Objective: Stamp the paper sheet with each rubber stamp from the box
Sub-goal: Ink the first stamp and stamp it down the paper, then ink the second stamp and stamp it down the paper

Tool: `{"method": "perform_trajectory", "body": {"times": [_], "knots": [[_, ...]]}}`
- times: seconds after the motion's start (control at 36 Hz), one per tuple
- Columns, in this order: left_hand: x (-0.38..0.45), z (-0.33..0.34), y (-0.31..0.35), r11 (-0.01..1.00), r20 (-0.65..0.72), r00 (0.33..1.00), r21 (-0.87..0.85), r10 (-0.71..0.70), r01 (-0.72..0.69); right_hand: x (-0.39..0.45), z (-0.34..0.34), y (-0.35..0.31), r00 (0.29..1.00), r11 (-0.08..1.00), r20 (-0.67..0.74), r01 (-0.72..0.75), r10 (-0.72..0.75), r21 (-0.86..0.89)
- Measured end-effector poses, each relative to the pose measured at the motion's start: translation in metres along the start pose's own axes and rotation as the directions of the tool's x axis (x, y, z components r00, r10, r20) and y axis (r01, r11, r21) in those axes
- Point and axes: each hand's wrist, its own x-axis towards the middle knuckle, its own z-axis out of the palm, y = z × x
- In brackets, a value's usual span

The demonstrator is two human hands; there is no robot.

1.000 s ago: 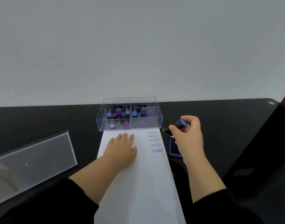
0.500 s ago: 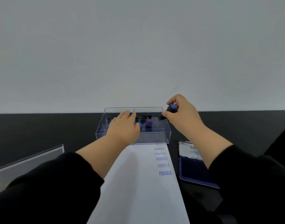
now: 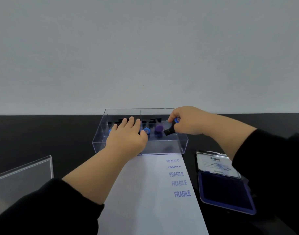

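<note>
Here the right hand (image 3: 189, 122) pinches a blue-capped rubber stamp (image 3: 172, 127) over the right compartment of the clear box (image 3: 182, 145), long axis running 1 to 7 o'clock, base low. Left hand (image 3: 126, 136), fingers straight, reaches into the left compartment. A purple-capped stamp (image 3: 158, 128) stands just at 9 o'clock of the held one.

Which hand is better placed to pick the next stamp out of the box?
Likely the left hand: it reaches into the clear box with nothing in its grip, fingers over the stamps. The right hand has its grip on the blue-capped stamp.
</note>
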Motion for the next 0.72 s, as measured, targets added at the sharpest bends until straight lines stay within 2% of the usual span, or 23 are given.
{"method": "perform_trajectory", "body": {"times": [0.11, 0.28, 0.5, 0.72], "knots": [[-0.001, 0.0, 0.001, 1.0, -0.006, 1.0, -0.01, 0.001, -0.001, 0.0, -0.002, -0.003, 0.998, 0.98, 0.065, 0.028, -0.016, -0.197], [-0.001, -0.001, 0.001, 1.0, 0.011, 1.0, -0.009, -0.001, 0.001, 0.006, 0.004, -0.01, 0.997, 0.92, 0.078, 0.048, -0.019, -0.39], [-0.002, -0.001, 0.001, 1.0, 0.022, 1.0, -0.001, 0.001, -0.001, 0.012, 0.011, -0.019, 0.99, 0.856, 0.136, 0.092, -0.025, -0.509], [-0.001, -0.001, 0.001, 1.0, 0.02, 1.0, 0.002, 0.006, -0.006, 0.021, 0.014, -0.027, 0.981, 0.805, 0.19, 0.081, 0.04, -0.587]]}}
